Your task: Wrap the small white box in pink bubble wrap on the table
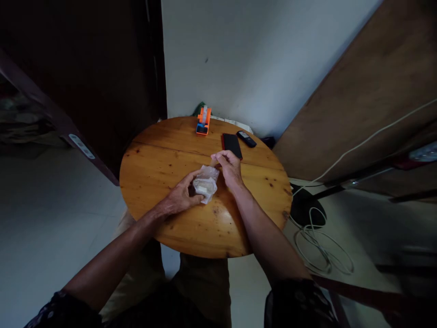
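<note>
A small bundle in translucent whitish plastic wrap (205, 186) rests on the round wooden table (191, 232). The fingers and thumb of my left hand (182, 196) curl around its left side and hold it. A pale, blocky thing shows through the wrap's near part; its kind is unclear. Just beyond the bundle's upper right edge, my right hand (230, 168) is closed in a pinch, fingertips pressed together. Something small and thin may be between those fingertips, but it is too small to name.
An orange and blue tape dispenser (204, 122) stands at the table's far side. A black, red-edged notebook-like item (232, 145) lies beyond my right hand, beside a dark handset or remote (246, 139). Coiled white cable (317, 246) lies on the floor at right. A wall borders the back.
</note>
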